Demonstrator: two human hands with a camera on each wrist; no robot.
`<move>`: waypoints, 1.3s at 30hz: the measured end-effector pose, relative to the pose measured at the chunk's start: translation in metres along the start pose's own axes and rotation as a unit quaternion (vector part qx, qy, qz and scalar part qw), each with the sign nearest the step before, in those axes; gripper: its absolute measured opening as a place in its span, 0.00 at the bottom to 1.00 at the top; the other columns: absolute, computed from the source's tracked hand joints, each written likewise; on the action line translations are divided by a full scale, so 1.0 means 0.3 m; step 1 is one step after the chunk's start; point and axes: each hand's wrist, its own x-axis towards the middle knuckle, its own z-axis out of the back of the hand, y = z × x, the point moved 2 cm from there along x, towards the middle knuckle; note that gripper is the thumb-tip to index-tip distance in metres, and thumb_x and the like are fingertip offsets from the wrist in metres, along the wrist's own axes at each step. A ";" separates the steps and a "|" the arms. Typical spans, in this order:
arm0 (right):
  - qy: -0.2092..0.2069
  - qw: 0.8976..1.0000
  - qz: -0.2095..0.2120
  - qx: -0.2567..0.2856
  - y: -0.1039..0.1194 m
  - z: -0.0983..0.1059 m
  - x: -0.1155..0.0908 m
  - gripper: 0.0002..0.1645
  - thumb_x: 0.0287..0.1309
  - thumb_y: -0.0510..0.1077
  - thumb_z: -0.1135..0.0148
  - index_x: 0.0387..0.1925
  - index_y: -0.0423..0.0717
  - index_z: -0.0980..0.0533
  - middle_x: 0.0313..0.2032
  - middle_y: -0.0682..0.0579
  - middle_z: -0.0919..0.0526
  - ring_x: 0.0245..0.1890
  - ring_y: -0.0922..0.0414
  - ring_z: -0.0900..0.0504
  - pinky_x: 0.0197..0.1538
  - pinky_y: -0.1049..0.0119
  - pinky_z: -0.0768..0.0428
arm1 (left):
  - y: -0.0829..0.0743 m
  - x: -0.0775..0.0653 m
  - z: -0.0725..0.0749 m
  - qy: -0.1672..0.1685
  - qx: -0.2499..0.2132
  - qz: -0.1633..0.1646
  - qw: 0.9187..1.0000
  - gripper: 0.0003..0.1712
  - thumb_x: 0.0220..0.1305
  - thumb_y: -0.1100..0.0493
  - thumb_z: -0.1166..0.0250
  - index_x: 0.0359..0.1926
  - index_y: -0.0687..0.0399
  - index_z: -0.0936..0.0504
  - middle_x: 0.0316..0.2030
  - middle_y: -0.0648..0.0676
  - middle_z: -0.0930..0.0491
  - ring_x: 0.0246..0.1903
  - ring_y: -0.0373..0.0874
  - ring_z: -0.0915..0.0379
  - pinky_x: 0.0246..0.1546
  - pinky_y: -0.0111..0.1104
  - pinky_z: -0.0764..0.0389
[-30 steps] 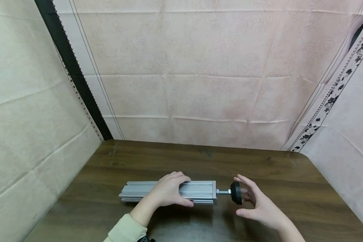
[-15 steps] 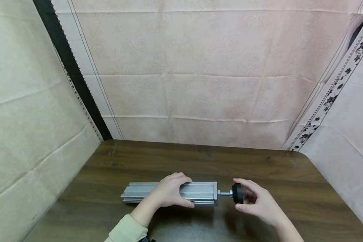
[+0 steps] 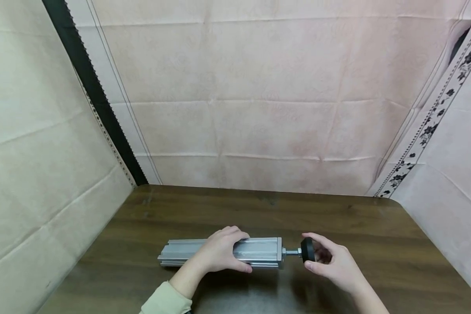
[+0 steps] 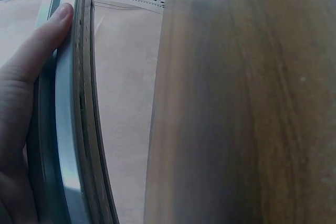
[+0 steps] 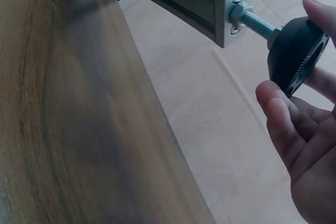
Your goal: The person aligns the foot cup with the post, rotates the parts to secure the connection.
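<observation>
A grey aluminium profile (image 3: 257, 250) is held sideways above the table, and its shadow falls below. My left hand (image 3: 219, 252) grips it from above near the middle, thumb (image 4: 62, 13) along the near side. From the profile's right end plate (image 5: 227, 11) sticks out a threaded stud (image 5: 258, 23) with nuts, carrying a black levelling foot (image 3: 308, 250). My right hand (image 3: 333, 261) pinches the rim of that foot between thumb and fingers. In the right wrist view the foot's hollow underside (image 5: 310, 59) faces the palm.
A brown wood-grain table (image 3: 172, 213) lies beneath both hands. Pale cloth hangs as a back wall (image 3: 239, 109), with further cloth at the left (image 3: 55, 174) and right (image 3: 451, 183).
My right hand's fingers and thumb have closed from a loose spread onto the foot's rim. The profile and left hand have shifted very slightly right and down in the head view.
</observation>
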 end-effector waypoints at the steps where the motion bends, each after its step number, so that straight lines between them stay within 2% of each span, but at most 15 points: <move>1: -0.002 1.000 -0.005 -0.002 -0.001 0.000 0.001 0.29 0.48 0.40 0.30 0.55 0.50 0.26 0.32 0.49 0.21 0.26 0.59 0.22 0.27 0.66 0.24 | 0.000 0.003 0.000 -0.002 0.003 -0.001 1.000 0.39 0.38 0.31 0.29 0.50 0.45 0.22 0.40 0.40 0.26 0.41 0.37 0.31 0.45 0.33 0.30; 4: 0.004 1.000 -0.015 0.002 -0.006 0.002 0.007 0.31 0.49 0.40 0.31 0.57 0.51 0.28 0.33 0.49 0.21 0.27 0.59 0.23 0.28 0.66 0.24 | 0.000 0.008 0.005 -0.009 0.013 0.003 1.000 0.39 0.37 0.32 0.28 0.50 0.46 0.22 0.40 0.41 0.26 0.40 0.37 0.31 0.45 0.34 0.30; 6: 0.021 1.000 -0.005 0.014 -0.014 0.004 0.009 0.35 0.50 0.38 0.32 0.61 0.51 0.32 0.37 0.49 0.23 0.31 0.59 0.23 0.31 0.66 0.24 | 0.000 0.009 0.008 -0.012 0.021 0.007 1.000 0.39 0.37 0.32 0.28 0.50 0.46 0.22 0.40 0.41 0.26 0.40 0.38 0.31 0.44 0.35 0.30; 9: 0.056 0.996 0.049 0.049 -0.025 0.009 0.008 0.44 0.48 0.31 0.33 0.67 0.47 0.40 0.49 0.48 0.27 0.40 0.59 0.23 0.40 0.68 0.24 | 0.002 0.012 0.010 -0.018 0.035 0.008 0.999 0.40 0.36 0.31 0.28 0.50 0.46 0.22 0.40 0.41 0.26 0.40 0.38 0.31 0.44 0.36 0.30; 11: 0.075 0.989 0.102 0.076 -0.027 0.012 0.010 0.48 0.45 0.26 0.33 0.68 0.41 0.43 0.57 0.46 0.34 0.46 0.59 0.23 0.44 0.68 0.24 | 0.005 0.012 0.012 -0.024 0.040 0.008 0.999 0.40 0.36 0.31 0.28 0.49 0.46 0.22 0.40 0.41 0.26 0.40 0.38 0.31 0.44 0.36 0.29; 14: 0.085 0.979 0.155 0.096 -0.024 0.018 0.014 0.47 0.43 0.23 0.33 0.66 0.35 0.43 0.62 0.45 0.41 0.52 0.59 0.26 0.47 0.69 0.26 | 0.009 0.013 0.014 -0.031 0.038 0.008 0.999 0.40 0.36 0.31 0.28 0.49 0.46 0.22 0.40 0.42 0.26 0.40 0.39 0.31 0.44 0.37 0.29; 16: 0.080 0.977 0.170 0.096 -0.021 0.023 0.017 0.45 0.43 0.23 0.33 0.64 0.33 0.40 0.62 0.44 0.40 0.51 0.58 0.25 0.47 0.69 0.26 | 0.010 0.013 0.015 -0.031 0.033 0.010 0.999 0.40 0.36 0.31 0.28 0.50 0.46 0.22 0.40 0.41 0.26 0.40 0.39 0.31 0.44 0.37 0.29; 26: 0.005 0.984 0.163 0.078 0.002 0.033 0.023 0.38 0.37 0.21 0.31 0.55 0.34 0.29 0.48 0.50 0.27 0.37 0.59 0.21 0.34 0.68 0.24 | -0.006 0.012 0.006 -0.007 -0.012 0.016 1.000 0.38 0.37 0.32 0.28 0.50 0.43 0.22 0.40 0.39 0.27 0.38 0.35 0.33 0.42 0.33 0.30; 32: -0.034 0.993 0.100 0.055 0.017 0.028 0.020 0.30 0.44 0.26 0.33 0.52 0.42 0.26 0.38 0.54 0.23 0.30 0.59 0.22 0.27 0.66 0.25 | -0.021 0.014 0.009 -0.014 0.000 0.010 1.000 0.38 0.37 0.33 0.27 0.50 0.44 0.22 0.39 0.40 0.27 0.38 0.35 0.33 0.43 0.33 0.30; 36: -0.012 0.997 0.037 0.067 0.015 0.021 0.018 0.25 0.52 0.30 0.37 0.52 0.47 0.27 0.36 0.49 0.23 0.28 0.58 0.23 0.25 0.63 0.24 | -0.019 0.013 0.012 -0.022 0.015 0.005 1.000 0.39 0.36 0.33 0.27 0.50 0.44 0.22 0.39 0.40 0.26 0.38 0.36 0.33 0.43 0.33 0.30; 38: 0.012 0.997 0.024 0.074 0.010 0.021 0.017 0.27 0.54 0.31 0.38 0.56 0.49 0.29 0.39 0.48 0.24 0.31 0.59 0.22 0.28 0.64 0.22 | -0.015 0.011 0.013 -0.024 0.020 0.005 0.999 0.39 0.36 0.32 0.27 0.50 0.44 0.22 0.40 0.40 0.26 0.39 0.36 0.32 0.43 0.34 0.30; 39: 0.026 0.996 0.034 0.076 0.009 0.021 0.015 0.30 0.53 0.30 0.38 0.58 0.48 0.31 0.42 0.47 0.25 0.33 0.59 0.22 0.31 0.64 0.22 | -0.013 0.011 0.013 -0.024 0.022 0.006 0.999 0.39 0.36 0.32 0.28 0.50 0.44 0.22 0.40 0.40 0.26 0.39 0.37 0.32 0.43 0.34 0.30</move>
